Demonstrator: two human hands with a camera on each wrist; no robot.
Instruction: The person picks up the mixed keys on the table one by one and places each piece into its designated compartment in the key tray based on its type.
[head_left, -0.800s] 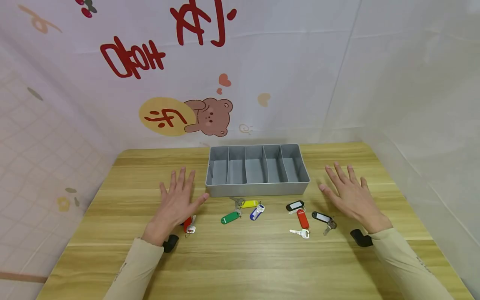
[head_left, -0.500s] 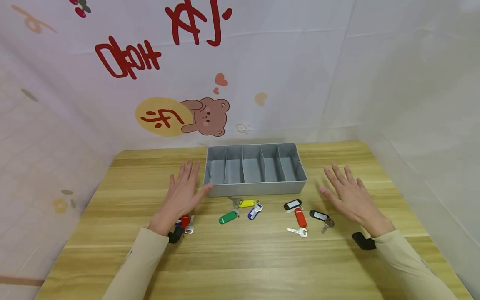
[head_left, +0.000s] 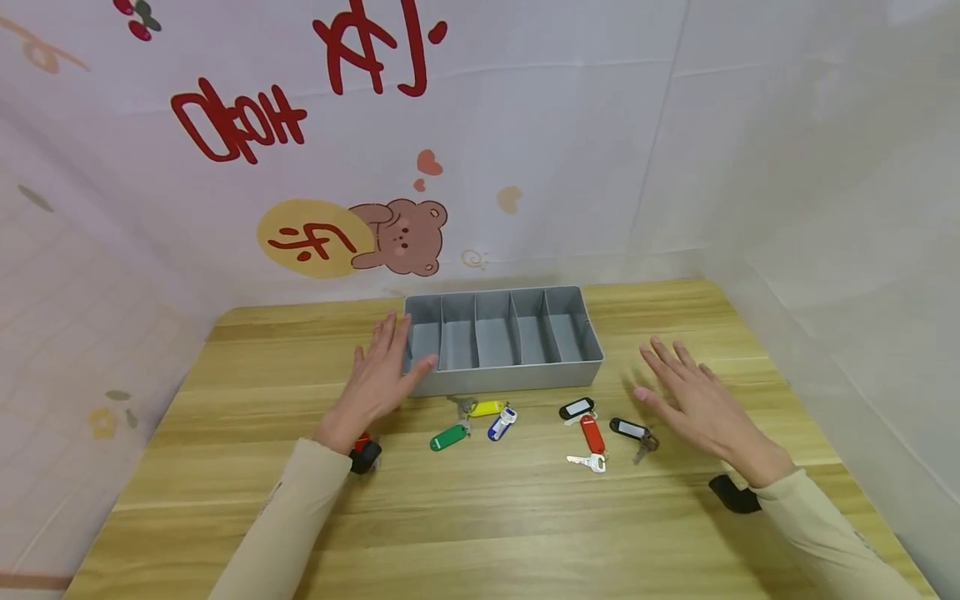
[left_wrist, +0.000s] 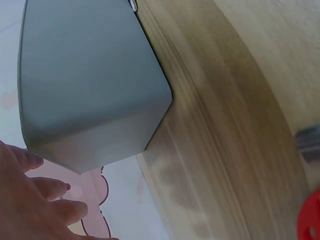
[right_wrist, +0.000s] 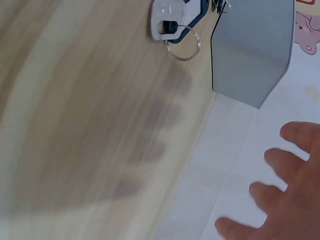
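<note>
A grey tray (head_left: 502, 382) with several compartments stands at the back of the table. My left hand (head_left: 371, 383), fingers extended, is at the tray's left end; the left wrist view has its fingertips beside the tray wall (left_wrist: 90, 70), contact unclear. Over the table right of the tray hovers my right hand (head_left: 705, 412), fingers spread and holding nothing. In front of the tray lie keys with a yellow tag (head_left: 487, 408), a green tag (head_left: 448, 437) and a blue tag (head_left: 497, 430). Further right are a red tag (head_left: 592, 434) and two black tags (head_left: 577, 407).
Partly hidden by my left wrist is another red tag (head_left: 362, 442). Black wrist pieces (head_left: 733, 493) show under both wrists. A white printed curtain (head_left: 570, 167) rises behind the table (head_left: 487, 533) and along its sides.
My left hand has moved right, from beside the tray to its left end. My right hand stays near its place, spread. The head view has shifted slightly; tray and keys look unmoved on the table.
</note>
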